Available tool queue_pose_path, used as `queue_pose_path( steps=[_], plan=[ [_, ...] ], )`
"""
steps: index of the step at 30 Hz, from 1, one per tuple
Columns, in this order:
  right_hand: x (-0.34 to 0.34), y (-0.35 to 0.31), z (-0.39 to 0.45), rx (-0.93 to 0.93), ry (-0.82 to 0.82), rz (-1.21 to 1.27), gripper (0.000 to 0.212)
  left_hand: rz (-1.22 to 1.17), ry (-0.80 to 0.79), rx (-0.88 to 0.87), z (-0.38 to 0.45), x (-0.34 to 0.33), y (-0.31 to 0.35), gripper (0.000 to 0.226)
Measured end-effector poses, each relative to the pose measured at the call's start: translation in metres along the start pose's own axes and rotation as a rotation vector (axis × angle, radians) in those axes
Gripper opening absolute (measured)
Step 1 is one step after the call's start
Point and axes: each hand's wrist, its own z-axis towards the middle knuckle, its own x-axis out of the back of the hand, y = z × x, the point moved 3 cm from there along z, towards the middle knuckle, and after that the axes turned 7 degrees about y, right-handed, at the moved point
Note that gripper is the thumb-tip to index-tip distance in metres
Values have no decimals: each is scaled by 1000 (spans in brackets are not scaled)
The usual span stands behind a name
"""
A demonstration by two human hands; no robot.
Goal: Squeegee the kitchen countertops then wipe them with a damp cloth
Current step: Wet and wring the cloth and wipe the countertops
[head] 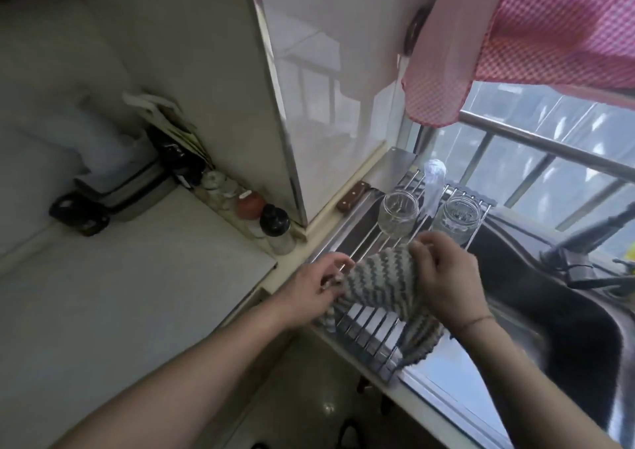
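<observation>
Cloth in hand at the sink, wiping not yet begun

The pale desk (137, 276) lies bare to the left with no squeegee in sight, so that stage cannot be judged; over the wire rack (374, 331) across the sink (549, 294), the striped cloth (385, 276) is held at both ends, the right hand (443, 273) gripping its far edge with curled fingers, the left hand (309, 287) pinching its near corner.
</observation>
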Motion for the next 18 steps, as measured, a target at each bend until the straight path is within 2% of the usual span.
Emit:
queue_pose_path(
  steps=[3, 5, 7, 9, 11, 13, 15, 17, 18],
  plan=[
    [4, -23, 32, -64, -217, 34, 14, -34, -148, 56, -3, 18, -6, 23],
    [5, -25, 42, -136, -295, 94, 12, -40, -159, 82, -6, 29, -14, 18],
    [8, -23, 45, -206, -354, 207, 6, -91, -80, 125, -9, 40, -25, 19],
    [10, -20, 44, -274, -472, 310, 14, -192, -6, 180, -12, 50, -31, 15],
    [11, -22, 39, -291, -569, 282, 20, -314, 73, 232, -17, 60, -35, 15],
    [4, -29, 31, -322, -558, 260, 17, -398, 207, 231, -23, 70, -32, 17],
    [-15, -43, 17, -418, -484, 340, 20, -358, 378, 174, -30, 78, -20, 27],
    [-42, -62, 0, -505, -461, 460, 26, -143, 505, 23, -36, 84, -1, 33],
    [-56, -71, -8, -546, -471, 529, 28, -4, 525, -67, -39, 87, 9, 28]
  ],
)
